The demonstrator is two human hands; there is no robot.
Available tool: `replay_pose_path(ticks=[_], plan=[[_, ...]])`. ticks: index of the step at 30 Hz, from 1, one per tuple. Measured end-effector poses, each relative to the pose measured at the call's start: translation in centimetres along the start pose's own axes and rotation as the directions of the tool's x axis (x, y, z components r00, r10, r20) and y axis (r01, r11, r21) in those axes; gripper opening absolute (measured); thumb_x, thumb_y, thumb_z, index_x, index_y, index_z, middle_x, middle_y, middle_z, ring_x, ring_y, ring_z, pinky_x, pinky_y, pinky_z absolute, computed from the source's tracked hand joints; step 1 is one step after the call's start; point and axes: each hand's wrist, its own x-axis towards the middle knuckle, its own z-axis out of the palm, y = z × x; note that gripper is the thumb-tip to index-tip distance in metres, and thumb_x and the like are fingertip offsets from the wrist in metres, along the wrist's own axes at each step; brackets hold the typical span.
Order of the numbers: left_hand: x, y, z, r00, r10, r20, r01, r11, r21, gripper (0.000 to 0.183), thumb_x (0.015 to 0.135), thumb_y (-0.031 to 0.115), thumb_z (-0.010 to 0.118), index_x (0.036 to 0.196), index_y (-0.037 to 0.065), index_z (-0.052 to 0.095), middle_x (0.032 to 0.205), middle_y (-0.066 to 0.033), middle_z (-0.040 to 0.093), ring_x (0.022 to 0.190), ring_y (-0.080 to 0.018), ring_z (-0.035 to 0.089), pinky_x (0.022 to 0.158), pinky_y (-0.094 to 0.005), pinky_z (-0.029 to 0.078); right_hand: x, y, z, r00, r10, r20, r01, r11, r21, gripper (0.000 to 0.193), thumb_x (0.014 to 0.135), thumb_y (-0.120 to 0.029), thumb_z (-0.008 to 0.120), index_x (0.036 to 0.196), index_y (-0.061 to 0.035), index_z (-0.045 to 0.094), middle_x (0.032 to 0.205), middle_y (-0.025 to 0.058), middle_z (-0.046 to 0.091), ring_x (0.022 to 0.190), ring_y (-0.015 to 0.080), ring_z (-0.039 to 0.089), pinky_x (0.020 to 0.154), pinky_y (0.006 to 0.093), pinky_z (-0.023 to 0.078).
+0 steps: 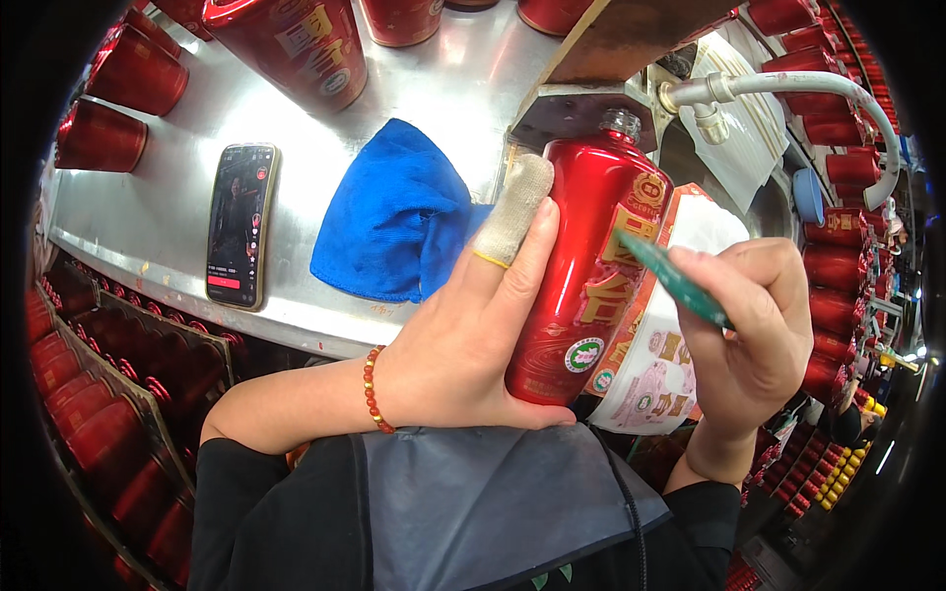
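A glossy red bottle (567,286) with gold characters and a clear threaded neck leans in front of me. My left hand (458,330) grips its left side, the thumb under its base and the fingers along the body. A beige cloth finger sleeve (514,212) covers one or more of those fingers. In my right hand (761,330) a green flat scraper-like tool (680,281) is pinched, its tip at the gold characters; whether it touches them I cannot tell. Partly hidden behind the bottle are printed label sheets (670,379), white, red and pink.
A blue cloth (399,222) and a phone with a lit screen (239,227) lie on the metal table (177,197). Red bottles (301,49) stand at the back. A white pipe (808,84) curves over the right side, near a blue bowl (808,197). Racks of red bottles (108,414) fill the lower left.
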Motion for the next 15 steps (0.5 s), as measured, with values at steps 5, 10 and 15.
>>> replay_pose_path(ticks=[5, 10, 15], plan=[[-0.1, 0.1, -0.1, 1.000, -0.016, 0.009, 0.016, 1.000, 0.012, 0.152, 0.057, 0.046, 0.099, 0.159, -0.009, 0.001, 0.163, -0.0390, 0.003, 0.153, -0.0529, 0.011, 0.123, -0.0507, 0.022, 0.5, -0.3, 0.2, 0.999, -0.035, 0.008, 0.035, 0.999, -0.035, 0.049, 0.059, 0.005, 0.080, 0.106, -0.0087, 0.078, 0.085, 0.0026, 0.062, 0.076, 0.0196, 0.059, 0.065, 0.0304, 0.045], [-0.1, 0.4, -0.2, 0.999, -0.030, 0.021, 0.029, 0.999, 0.041, 0.146, 0.059, 0.040, 0.097, 0.158, -0.010, 0.003, 0.162, -0.0389, 0.006, 0.150, -0.0552, 0.016, 0.122, -0.0509, 0.026, 1.0, -0.1, -0.1, 0.998, -0.059, 0.039, 0.061, 0.997, -0.054, 0.048, 0.060, 0.006, 0.079, 0.106, -0.0095, 0.079, 0.081, 0.0034, 0.060, 0.075, 0.0196, 0.058, 0.063, 0.0310, 0.044], [0.0, 0.2, -0.2, 1.000, -0.019, 0.020, 0.019, 0.999, 0.030, 0.146, 0.059, 0.040, 0.097, 0.159, -0.009, 0.003, 0.162, -0.0390, 0.005, 0.150, -0.0557, 0.015, 0.121, -0.0516, 0.026, 1.8, 1.0, -0.6, 0.998, 0.064, 0.022, -0.065, 0.997, 0.037, 0.037, 0.068, 0.011, 0.078, 0.103, -0.0019, 0.077, 0.078, 0.0036, 0.056, 0.073, 0.0153, 0.053, 0.063, 0.0275, 0.042]])
